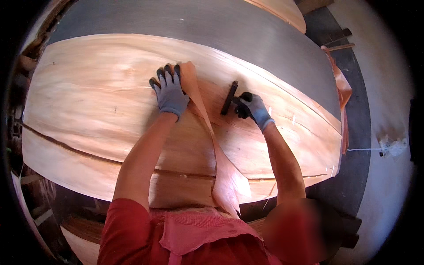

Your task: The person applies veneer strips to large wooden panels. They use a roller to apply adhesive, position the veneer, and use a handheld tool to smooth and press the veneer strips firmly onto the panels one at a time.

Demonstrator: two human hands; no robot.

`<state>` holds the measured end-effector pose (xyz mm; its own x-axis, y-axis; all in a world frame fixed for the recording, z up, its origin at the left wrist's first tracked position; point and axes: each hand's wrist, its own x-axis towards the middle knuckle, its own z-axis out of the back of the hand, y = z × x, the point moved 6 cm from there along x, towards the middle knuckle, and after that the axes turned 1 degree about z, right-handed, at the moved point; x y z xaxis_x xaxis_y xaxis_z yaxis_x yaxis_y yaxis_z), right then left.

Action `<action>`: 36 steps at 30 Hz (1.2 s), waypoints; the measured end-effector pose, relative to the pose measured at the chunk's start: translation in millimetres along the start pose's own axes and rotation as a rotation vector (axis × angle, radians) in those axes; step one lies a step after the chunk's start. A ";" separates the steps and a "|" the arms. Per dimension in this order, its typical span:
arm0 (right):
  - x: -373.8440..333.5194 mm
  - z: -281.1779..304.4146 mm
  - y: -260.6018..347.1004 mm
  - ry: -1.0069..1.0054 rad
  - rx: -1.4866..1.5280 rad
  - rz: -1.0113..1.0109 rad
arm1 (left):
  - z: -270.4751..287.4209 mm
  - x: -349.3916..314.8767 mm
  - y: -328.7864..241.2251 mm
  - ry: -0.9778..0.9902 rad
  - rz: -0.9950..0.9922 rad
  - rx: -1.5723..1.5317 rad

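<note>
My left hand (170, 92), in a grey glove with black fingertips, lies flat with its fingers spread on a large pale wood veneer sheet (97, 79). Along its right side runs a narrow, twisted veneer strip (203, 110), which widens and hangs over the near edge by my body. To the right, my right hand (251, 106), gloved the same way, is closed around a black T-shaped tool (228, 98). The tool's long straight head is over the sheet, pointing away from me; its exact kind is unclear. Whether it touches the veneer I cannot tell.
A dark gap (79, 151) runs across the near part of the sheet. Beyond the sheet lies a dark grey board surface (229, 35). Torn veneer scraps (342, 88) hang at the right end. Clear plastic (393, 146) lies on the floor at the right.
</note>
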<state>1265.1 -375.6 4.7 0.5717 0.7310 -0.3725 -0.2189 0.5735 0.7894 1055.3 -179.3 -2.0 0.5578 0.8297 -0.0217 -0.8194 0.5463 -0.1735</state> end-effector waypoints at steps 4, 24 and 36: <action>-4.5 23.3 -69.8 -0.214 -0.191 0.215 | 7.3 -3.4 -20.0 -0.038 -0.043 -0.079; 25.6 -1.9 -53.2 -0.165 -0.448 0.186 | 72.0 -245.8 386.9 -0.353 0.730 -1.686; 21.4 23.9 -65.8 0.161 0.010 0.167 | -78.4 -451.1 374.3 0.849 0.547 -0.632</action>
<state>1310.6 -406.5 -43.6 0.3942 0.8655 -0.3091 -0.2914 0.4367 0.8511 507.3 -358.1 -134.4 0.2584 0.4637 -0.8475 -0.8984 -0.2071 -0.3873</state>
